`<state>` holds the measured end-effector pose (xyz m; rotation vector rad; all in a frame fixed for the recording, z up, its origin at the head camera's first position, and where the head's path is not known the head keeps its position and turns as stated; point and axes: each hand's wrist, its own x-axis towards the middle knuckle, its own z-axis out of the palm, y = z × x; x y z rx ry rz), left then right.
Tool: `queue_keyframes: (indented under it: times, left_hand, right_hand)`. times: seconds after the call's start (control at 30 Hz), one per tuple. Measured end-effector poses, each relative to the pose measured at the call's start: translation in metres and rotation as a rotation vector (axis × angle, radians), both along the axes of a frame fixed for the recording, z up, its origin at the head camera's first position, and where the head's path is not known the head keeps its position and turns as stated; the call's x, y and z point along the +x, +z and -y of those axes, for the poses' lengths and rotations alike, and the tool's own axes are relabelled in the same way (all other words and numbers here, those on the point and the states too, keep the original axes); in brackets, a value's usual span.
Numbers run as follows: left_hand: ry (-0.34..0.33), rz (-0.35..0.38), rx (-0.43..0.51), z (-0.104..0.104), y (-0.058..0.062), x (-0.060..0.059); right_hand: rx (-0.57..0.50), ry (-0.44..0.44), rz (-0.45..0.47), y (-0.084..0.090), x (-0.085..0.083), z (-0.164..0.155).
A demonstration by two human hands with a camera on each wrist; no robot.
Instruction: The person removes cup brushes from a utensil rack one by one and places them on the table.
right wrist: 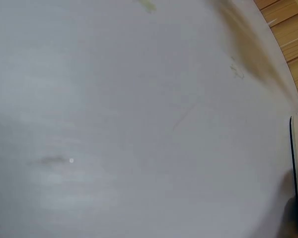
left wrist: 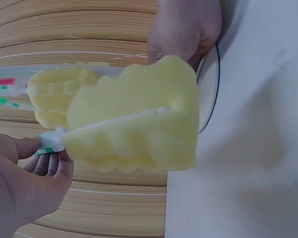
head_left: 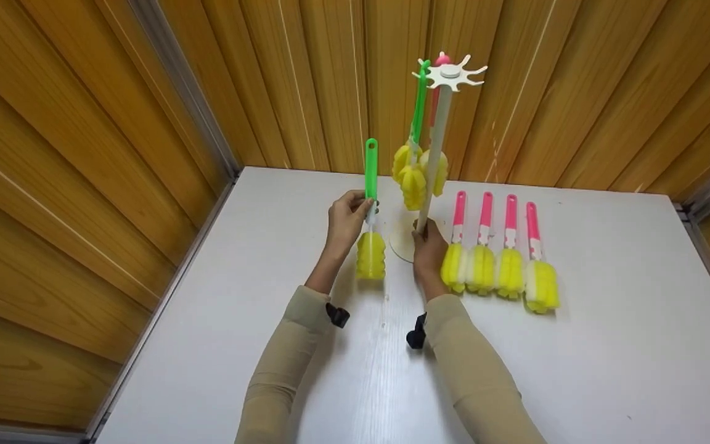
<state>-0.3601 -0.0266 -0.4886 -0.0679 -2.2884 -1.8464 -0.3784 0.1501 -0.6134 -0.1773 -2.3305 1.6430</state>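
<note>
A green brush (head_left: 371,213) is held upright in the left hand (head_left: 346,220), pinched at the neck just above its yellow sponge (left wrist: 134,116), sponge down, just left of the rack (head_left: 434,148). The right hand (head_left: 429,246) is wrapped round the pole low down, near the round base (head_left: 401,243), so the rack is steadied. One green brush and a pink one already hang from the white hook wheel (head_left: 452,73). For a clean hang, the handle loop is best raised above the wheel and lowered onto a free prong while the pole is kept firmly gripped, since a tall rack would probably tip easily. Four pink brushes (head_left: 495,246) lie in a row, side by side, right of the base. The table (head_left: 607,345) is white and set into a corner of wood-panelled walls (head_left: 84,154).
</note>
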Motion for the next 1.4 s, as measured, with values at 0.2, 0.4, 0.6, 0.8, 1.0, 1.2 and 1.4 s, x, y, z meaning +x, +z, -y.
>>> queue_keyframes:
  times: [0.2, 0.4, 0.6, 0.8, 1.0, 1.2, 1.4]
  left_hand:
    - [0.01, 0.091, -0.028, 0.001, -0.016, -0.005]
    - [0.025, 0.155, -0.05, 0.002, -0.026, -0.013]
    - [0.027, 0.177, -0.058, 0.002, -0.032, -0.022]
    - [0.037, 0.238, -0.07, 0.0, -0.037, -0.034]
    - [0.038, 0.317, -0.041, -0.004, -0.046, -0.05]
    - [0.035, 0.387, -0.022, -0.009, -0.056, -0.061]
    - [0.058, 0.434, 0.028, -0.019, -0.064, -0.063]
  right_hand:
    - [0.015, 0.0, -0.02, -0.002, -0.002, 0.001]
    - [0.028, 0.001, -0.014, 0.0, -0.002, 0.0]
    - [0.033, -0.012, -0.049, 0.001, -0.001, -0.001]
    - [0.032, -0.013, -0.051, -0.001, -0.002, -0.002]
    - [0.035, -0.029, -0.045, -0.002, -0.003, -0.003]
    - [0.02, -0.037, -0.028, -0.003, -0.003, -0.002]
    - [0.016, -0.004, 0.012, -0.002, -0.004, -0.001]
